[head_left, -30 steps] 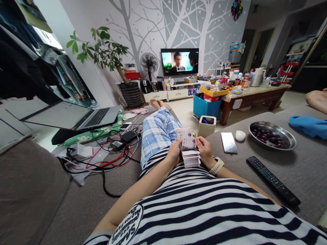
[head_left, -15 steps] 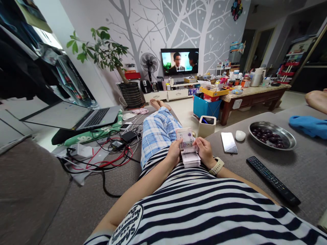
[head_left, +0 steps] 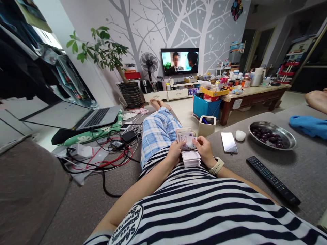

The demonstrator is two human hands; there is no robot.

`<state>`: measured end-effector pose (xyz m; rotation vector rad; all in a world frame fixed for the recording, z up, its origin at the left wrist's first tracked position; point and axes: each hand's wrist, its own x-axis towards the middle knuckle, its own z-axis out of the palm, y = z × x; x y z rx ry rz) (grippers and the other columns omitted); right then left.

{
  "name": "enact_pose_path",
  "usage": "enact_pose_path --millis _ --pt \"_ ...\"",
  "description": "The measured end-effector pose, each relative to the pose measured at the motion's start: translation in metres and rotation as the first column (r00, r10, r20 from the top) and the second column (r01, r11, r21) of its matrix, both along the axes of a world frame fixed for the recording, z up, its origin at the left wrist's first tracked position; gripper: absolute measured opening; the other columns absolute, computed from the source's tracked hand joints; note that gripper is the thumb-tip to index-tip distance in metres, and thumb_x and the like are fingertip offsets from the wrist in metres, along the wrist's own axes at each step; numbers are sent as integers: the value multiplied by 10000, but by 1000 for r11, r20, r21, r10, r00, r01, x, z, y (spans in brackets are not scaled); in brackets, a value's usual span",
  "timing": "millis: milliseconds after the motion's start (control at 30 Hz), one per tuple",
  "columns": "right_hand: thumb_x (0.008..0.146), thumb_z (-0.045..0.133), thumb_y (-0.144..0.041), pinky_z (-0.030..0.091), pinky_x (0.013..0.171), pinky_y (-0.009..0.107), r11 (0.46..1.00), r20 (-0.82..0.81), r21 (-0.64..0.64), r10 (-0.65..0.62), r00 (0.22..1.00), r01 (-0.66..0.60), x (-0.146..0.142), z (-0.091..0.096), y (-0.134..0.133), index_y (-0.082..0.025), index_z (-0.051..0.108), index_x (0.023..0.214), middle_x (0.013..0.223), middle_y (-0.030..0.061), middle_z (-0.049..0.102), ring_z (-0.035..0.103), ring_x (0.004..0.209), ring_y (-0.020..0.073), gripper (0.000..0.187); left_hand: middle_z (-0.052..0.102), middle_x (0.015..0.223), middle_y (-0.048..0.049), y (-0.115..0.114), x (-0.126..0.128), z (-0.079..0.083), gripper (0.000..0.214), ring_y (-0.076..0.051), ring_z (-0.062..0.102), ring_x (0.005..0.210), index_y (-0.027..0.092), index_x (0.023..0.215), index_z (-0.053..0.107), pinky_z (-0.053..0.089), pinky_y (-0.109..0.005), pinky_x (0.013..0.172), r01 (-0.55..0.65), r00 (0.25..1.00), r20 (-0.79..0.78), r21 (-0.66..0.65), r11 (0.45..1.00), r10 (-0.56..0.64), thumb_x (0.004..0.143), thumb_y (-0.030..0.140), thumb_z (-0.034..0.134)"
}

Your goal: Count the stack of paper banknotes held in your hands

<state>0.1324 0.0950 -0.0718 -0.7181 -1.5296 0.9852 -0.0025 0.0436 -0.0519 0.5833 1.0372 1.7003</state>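
Observation:
A bundle of banknotes (head_left: 186,139) is pinched at its left side by my left hand (head_left: 175,151), with the thumb lying over the front. On the bundle's right edge, the closed fingers of my right hand (head_left: 204,148) grip a note. Just below them, a stack of folded banknotes (head_left: 191,159) rests on my striped shirt (head_left: 194,204) at the waist. A pale watch (head_left: 217,166) circles my right wrist. The undersides of both hands' fingers are hidden by the notes.
On the sofa to my right lie a remote control (head_left: 273,180), a phone (head_left: 229,142), a white earbud case (head_left: 240,136) and a steel bowl (head_left: 291,137) of dark fruit. Tangled cables (head_left: 127,153) and a laptop (head_left: 102,117) are at left. A bin (head_left: 206,129) stands ahead.
The front note has bent down and toward me, and more of the notes behind it show. My right fingers have shifted slightly on the note. The folded stack stays put.

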Motion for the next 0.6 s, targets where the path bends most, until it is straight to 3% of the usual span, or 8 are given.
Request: enact_pose_path --millis 600 --pt "849 670 -712 342 559 304 997 -83 7 74 994 -74 3 10 -10 -238 521 683 612 -29 467 404 592 151 524 802 867 -97 -1 0 3 116 -272 773 949 144 863 725 600 -407 945 -74 996 53 -11 997 75 796 235 751"
